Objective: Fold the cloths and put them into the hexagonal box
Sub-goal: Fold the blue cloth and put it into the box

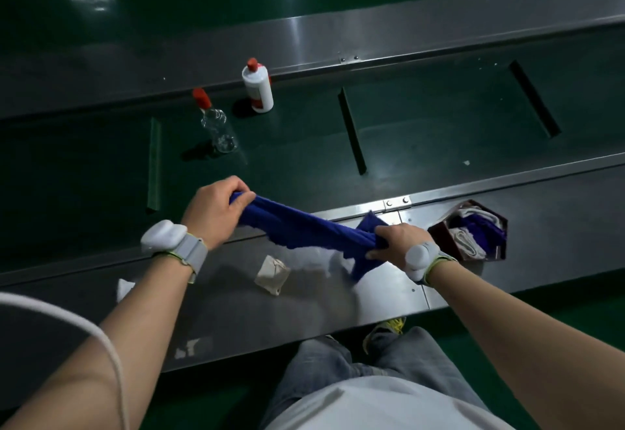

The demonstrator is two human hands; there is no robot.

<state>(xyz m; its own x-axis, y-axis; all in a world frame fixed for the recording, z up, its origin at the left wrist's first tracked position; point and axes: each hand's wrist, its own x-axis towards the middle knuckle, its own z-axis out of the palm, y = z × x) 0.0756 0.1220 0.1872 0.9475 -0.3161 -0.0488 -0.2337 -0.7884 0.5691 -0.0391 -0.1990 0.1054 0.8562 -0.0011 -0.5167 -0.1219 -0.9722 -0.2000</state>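
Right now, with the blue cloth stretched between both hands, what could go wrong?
The blue cloth is bunched between the left hand and right hand, so the fold may come out uneven. The hexagonal box already holds several cloths; this one may not fit. The hanging end could drag the beige cloth.
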